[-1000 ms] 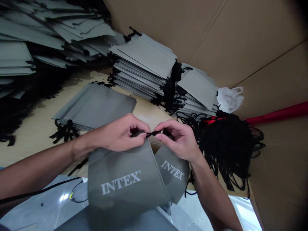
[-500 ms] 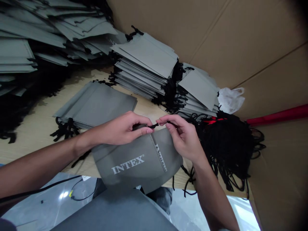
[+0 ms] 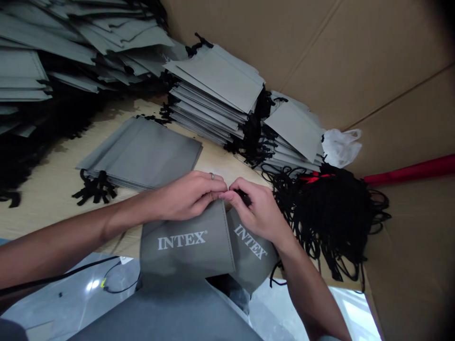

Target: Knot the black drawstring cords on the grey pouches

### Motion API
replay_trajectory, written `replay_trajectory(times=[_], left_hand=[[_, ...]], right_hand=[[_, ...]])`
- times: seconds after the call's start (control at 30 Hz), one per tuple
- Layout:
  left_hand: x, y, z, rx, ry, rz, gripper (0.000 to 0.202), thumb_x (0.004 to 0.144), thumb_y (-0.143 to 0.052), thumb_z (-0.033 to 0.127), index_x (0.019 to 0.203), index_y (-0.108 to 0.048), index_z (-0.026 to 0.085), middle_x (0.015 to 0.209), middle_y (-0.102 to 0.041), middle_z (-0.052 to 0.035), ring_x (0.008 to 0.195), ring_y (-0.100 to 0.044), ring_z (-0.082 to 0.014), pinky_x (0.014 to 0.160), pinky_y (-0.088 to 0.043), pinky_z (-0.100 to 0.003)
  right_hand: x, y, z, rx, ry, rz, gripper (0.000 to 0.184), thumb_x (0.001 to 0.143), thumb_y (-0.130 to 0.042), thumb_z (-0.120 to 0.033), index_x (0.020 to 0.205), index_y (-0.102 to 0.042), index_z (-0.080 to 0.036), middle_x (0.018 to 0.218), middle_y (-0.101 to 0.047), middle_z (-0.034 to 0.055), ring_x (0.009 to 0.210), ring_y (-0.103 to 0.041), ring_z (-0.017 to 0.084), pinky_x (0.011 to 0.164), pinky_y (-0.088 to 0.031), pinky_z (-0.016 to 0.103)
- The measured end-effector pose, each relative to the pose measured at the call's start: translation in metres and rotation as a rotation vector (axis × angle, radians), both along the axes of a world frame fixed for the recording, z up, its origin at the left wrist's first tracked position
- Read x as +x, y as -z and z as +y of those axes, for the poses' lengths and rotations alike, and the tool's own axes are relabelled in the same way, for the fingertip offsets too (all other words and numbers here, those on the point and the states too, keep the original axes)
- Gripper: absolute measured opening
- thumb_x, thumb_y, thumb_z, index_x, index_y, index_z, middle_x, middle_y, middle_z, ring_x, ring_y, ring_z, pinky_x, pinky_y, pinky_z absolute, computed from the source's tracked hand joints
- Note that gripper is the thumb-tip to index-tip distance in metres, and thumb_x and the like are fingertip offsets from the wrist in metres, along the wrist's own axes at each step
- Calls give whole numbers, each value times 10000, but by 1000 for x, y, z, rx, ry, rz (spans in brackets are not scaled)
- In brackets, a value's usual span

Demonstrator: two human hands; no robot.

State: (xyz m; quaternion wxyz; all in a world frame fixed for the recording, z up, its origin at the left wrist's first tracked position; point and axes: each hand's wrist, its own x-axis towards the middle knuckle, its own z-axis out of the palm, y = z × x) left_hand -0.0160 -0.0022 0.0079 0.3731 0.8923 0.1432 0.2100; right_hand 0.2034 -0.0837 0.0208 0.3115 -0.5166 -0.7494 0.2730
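Over the front of the table, my left hand (image 3: 194, 194) and my right hand (image 3: 258, 208) meet fingertip to fingertip, both pinched closed. A short dark part of a black cord (image 3: 245, 196) shows inside the curl of my right fingers; the rest is hidden by the hands. Below my left hand hangs a grey fabric bag (image 3: 185, 258) printed INTEX. Partly behind it, under my right hand, a second grey INTEX bag (image 3: 254, 265) slants to the right. Their top edges are covered by my hands.
A flat pile of grey bags (image 3: 149, 151) with black cord ends lies behind my left arm. Taller bag stacks (image 3: 216, 80) stand by the cardboard wall (image 3: 355, 57), with a heap of black cords (image 3: 334, 218) at right. A white plastic bag (image 3: 341, 147) sits behind it.
My hands have come together, covering the black cord that showed between them. The two bags have spread apart, so the right one's INTEX print now shows whole.
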Motion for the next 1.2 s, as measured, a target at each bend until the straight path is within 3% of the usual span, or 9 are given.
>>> replay_trajectory(times=[0.17, 0.47, 0.67, 0.73, 0.8, 0.9, 1.0, 1.1, 1.2], left_hand=[[0, -6, 0, -29, 21, -42, 295, 1060, -470, 112, 775, -463, 189, 726, -474, 47, 651, -419, -96, 654, -351, -247], [-6, -12, -2, -305, 47, -96, 278, 1094, -540, 264, 840, -627, 191, 743, -550, 39, 667, -459, -101, 648, -386, -241], [-4, -8, 3, -274, -73, 3, 355, 1108, -530, 397, 861, -655, 175, 673, -509, 45, 583, -408, -87, 528, -323, -221], [-3, -6, 5, -243, -106, 43, 337, 1099, -542, 433, 960, -708, 174, 703, -592, 35, 581, -458, -87, 524, -340, -211], [-3, -2, 7, -187, -140, 59, 315, 1092, -549, 421, 1045, -737, 173, 788, -697, 13, 613, -537, -91, 559, -382, -203], [-2, 3, 9, -116, -205, 51, 273, 1080, -566, 367, 1219, -716, 185, 894, -787, -4, 635, -606, -99, 603, -421, -208], [-3, 6, 10, -154, -212, -2, 314, 1077, -576, 322, 1362, -572, 189, 914, -816, -2, 703, -682, -121, 650, -461, -212], [-3, 6, 9, -260, -194, -56, 204, 1083, -580, 308, 1254, -570, 199, 1006, -837, -28, 865, -759, -140, 704, -503, -211], [-3, 5, 8, -272, -242, -90, 180, 1066, -624, 343, 1136, -686, 189, 1015, -825, -37, 915, -771, -157, 730, -527, -220]], right_hand=[[1, 1, 1, -55, 15, 95, 404, 1111, -591, -401, 756, -576, -208, 678, -485, -42, 645, -431, 121, 620, -340, 287], [-6, 2, -1, -29, 80, 246, 418, 1103, -606, -433, 748, -600, -214, 661, -508, -33, 648, -446, 132, 608, -316, 305], [15, -3, 5, -152, 42, 296, 166, 1061, -663, -371, 987, -645, -224, 910, -626, 2, 835, -572, 158, 733, -451, 290], [27, -4, 6, -163, 44, 228, 112, 1037, -653, -276, 1138, -665, -229, 1079, -678, 41, 944, -622, 185, 778, -492, 306], [37, -5, 7, -142, 54, 146, 215, 1042, -588, -198, 1228, -689, -239, 1174, -716, 63, 1001, -655, 201, 813, -519, 329], [43, -4, 10, -58, 13, 63, 288, 1064, -519, -149, 1184, -759, -254, 1172, -755, 64, 1055, -694, 217, 908, -546, 380], [42, -3, 11, 47, -6, 44, 320, 1073, -502, -134, 1154, -781, -268, 1170, -771, 63, 1106, -714, 228, 970, -562, 411], [38, -1, 9, 46, 56, 123, 257, 1078, -543, -144, 1241, -697, -269, 1118, -803, 43, 1059, -756, 211, 920, -585, 377], [34, 0, 8, 74, 71, 140, 165, 1067, -602, -163, 1172, -688, -258, 1050, -809, 29, 985, -772, 205, 881, -590, 363]])
